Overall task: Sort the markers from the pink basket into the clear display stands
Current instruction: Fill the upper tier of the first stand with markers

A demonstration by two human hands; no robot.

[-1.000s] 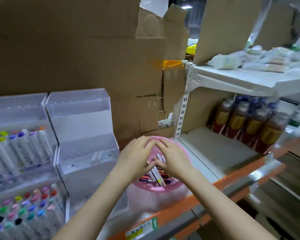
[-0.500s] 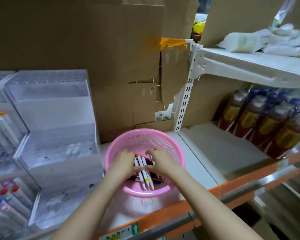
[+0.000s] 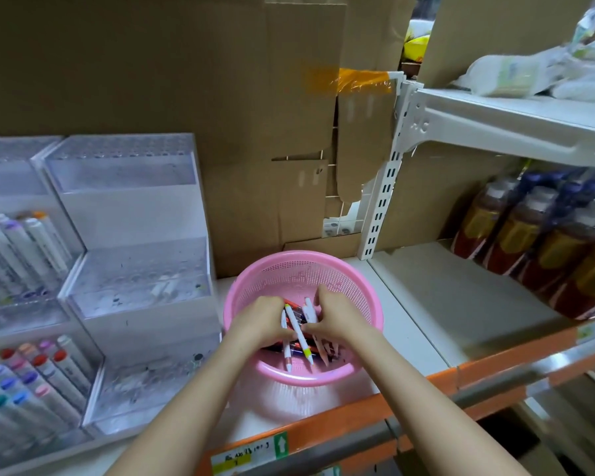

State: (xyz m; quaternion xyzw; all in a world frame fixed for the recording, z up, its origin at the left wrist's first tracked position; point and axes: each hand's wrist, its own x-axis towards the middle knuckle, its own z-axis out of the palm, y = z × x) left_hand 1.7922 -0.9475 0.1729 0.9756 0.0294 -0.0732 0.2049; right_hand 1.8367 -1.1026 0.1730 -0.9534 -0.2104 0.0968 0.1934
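Observation:
A round pink basket (image 3: 327, 269) sits on the white shelf, holding several white markers (image 3: 298, 333) with coloured caps. Both my hands are inside it. My left hand (image 3: 258, 322) curls its fingers round markers on the left of the pile. My right hand (image 3: 337, 316) grips markers on the right, fingers bent over them. To the left stands a stepped clear display stand (image 3: 131, 269) with its holes bare. A second clear stand (image 3: 18, 255) at the far left is filled with markers.
Cardboard sheets (image 3: 186, 80) back the shelf. Bottles with yellow labels (image 3: 536, 242) stand on the right shelf section. White packets (image 3: 529, 73) lie on the upper shelf. An orange shelf edge (image 3: 426, 396) runs along the front.
The view has tilted down and left, showing the whole basket. Both hands have sunk deeper into the basket and closed round the markers.

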